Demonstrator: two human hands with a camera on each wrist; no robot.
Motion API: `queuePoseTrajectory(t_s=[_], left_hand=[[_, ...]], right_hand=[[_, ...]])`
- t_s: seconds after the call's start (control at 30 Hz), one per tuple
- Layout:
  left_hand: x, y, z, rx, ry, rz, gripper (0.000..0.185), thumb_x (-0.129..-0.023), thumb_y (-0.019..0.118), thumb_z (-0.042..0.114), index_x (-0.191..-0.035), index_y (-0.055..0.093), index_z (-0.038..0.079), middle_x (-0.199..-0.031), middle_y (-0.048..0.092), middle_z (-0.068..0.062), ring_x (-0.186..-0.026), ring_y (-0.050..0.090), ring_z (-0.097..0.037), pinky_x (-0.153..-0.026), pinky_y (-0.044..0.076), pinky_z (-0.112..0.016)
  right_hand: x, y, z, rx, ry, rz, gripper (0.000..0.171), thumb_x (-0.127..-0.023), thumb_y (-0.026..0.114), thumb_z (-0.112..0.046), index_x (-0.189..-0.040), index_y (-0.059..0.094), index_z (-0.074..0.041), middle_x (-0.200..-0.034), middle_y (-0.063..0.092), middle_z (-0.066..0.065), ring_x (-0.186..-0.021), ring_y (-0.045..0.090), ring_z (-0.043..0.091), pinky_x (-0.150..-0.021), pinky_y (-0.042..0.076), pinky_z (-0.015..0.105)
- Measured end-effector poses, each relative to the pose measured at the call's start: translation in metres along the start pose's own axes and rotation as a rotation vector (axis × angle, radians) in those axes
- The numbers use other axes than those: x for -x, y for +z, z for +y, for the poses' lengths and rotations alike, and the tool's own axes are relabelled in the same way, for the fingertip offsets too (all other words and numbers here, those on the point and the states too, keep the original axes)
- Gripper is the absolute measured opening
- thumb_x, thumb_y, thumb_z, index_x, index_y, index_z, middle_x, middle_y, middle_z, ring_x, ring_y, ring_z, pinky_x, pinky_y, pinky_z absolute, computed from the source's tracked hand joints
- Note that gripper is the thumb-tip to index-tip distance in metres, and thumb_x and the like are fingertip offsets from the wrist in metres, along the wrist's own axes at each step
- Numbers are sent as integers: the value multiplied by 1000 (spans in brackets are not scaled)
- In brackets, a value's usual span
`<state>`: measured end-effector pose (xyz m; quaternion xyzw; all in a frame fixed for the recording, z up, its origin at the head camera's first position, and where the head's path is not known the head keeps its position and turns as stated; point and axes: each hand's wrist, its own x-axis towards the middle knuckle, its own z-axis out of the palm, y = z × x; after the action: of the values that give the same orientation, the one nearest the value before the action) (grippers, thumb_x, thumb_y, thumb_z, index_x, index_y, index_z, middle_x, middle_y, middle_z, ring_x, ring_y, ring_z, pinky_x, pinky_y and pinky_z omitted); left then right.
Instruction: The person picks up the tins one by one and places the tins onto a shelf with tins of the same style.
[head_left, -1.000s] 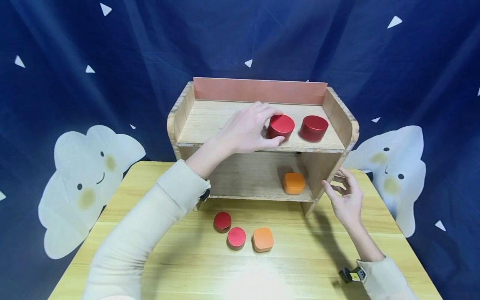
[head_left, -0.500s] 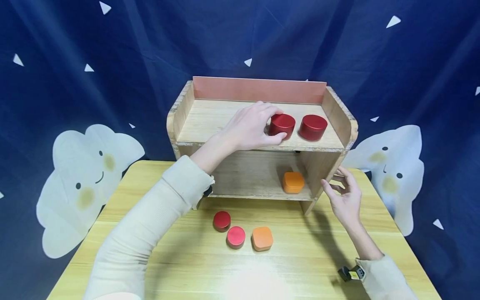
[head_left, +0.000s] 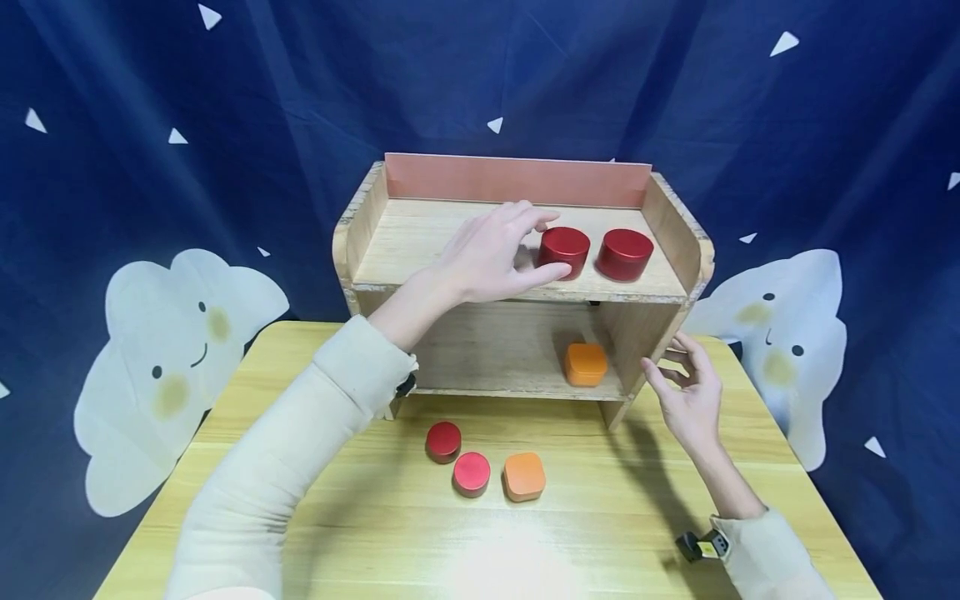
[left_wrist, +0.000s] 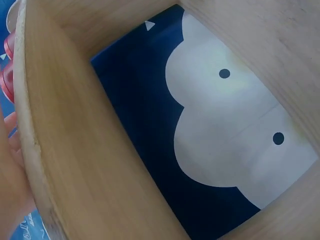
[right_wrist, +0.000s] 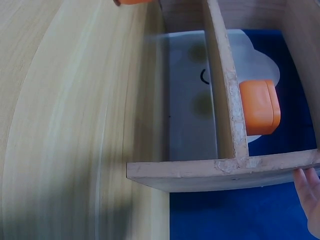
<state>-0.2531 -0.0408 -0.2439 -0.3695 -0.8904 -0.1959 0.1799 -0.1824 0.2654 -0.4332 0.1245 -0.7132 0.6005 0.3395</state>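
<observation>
On the top board of a wooden shelf (head_left: pixel 450 296) stand two round red tins side by side. My left hand (head_left: pixel 487 254) is spread around the left red tin (head_left: pixel 566 250), its index finger lifted off the lid and its thumb overlapping the tin's front. The right red tin (head_left: pixel 626 255) stands near the side panel. Outside that panel is my right hand (head_left: pixel 690 400), fingers loosely bent, with fingertips (right_wrist: pixel 302 175) right at the panel's edge in the right wrist view. An orange square-shaped tin (head_left: pixel 586 365) sits on the lower board, also visible in the right wrist view.
On the wooden table (head_left: pixel 600 533) before the shelf are two smaller red tins, one farther back (head_left: pixel 444 442) and one nearer (head_left: pixel 472 474), with an orange tin (head_left: pixel 524 477) beside them. A blue curtain (head_left: pixel 480 75) with cloud shapes hangs behind.
My left hand's fingers have spread and drawn back slightly from the left red tin, which they gripped earlier. The tin shifted slightly right before that. My right hand has stayed at the panel.
</observation>
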Motion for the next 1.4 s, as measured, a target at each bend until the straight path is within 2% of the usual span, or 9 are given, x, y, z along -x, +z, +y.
queuePoseTrajectory(t_s=[0.23,0.43,0.6,0.87,1.0,1.1,1.4], left_hand=[[19,-6,-5,20,14,39,64,-94,71,54,-144,62,15,-130,70,0,-120,64,-18,-99,55,-38],[36,-9,-7,35,72,93,62,-92,75,49,-140,65,11,-125,72,-4,-113,67,-21,-97,56,-39],[50,-10,-6,46,116,137,62,-91,77,46,-139,66,9,-128,73,-7,-110,69,-22,-98,58,-41],[72,-12,-6,27,196,202,63,-88,80,46,-136,67,8,-121,74,-7,-109,68,-22,-99,57,-40],[84,-13,-5,25,220,229,63,-86,81,44,-135,69,7,-121,75,-8,-114,69,-24,-100,58,-42],[93,-12,-6,32,232,249,62,-85,82,41,-134,69,6,-125,75,-9,-117,69,-25,-101,58,-42],[119,-5,-14,44,301,323,53,-87,81,38,-127,72,5,-119,76,-8,-110,71,-25,-100,59,-43]], right_hand=[[0,0,-1,22,4,3,51,-83,71,23,-132,60,15,-113,70,-16,-98,68,-2,-78,57,8],[1,0,-1,35,2,5,49,-84,70,22,-132,60,16,-113,69,-17,-99,68,-3,-78,57,8],[1,-1,0,44,8,3,50,-84,70,22,-132,61,14,-114,68,-19,-99,68,-5,-79,58,8],[0,-1,0,39,4,3,50,-84,70,22,-132,60,15,-114,69,-18,-99,68,-4,-79,58,8],[0,-1,-1,31,10,5,50,-84,71,22,-132,60,14,-113,70,-18,-99,68,-3,-79,58,8],[0,-1,-1,26,20,9,51,-84,70,22,-133,61,13,-113,70,-18,-99,68,-3,-79,58,9],[1,0,-1,34,26,12,50,-84,70,22,-132,60,15,-112,69,-20,-96,68,-6,-78,57,8]])
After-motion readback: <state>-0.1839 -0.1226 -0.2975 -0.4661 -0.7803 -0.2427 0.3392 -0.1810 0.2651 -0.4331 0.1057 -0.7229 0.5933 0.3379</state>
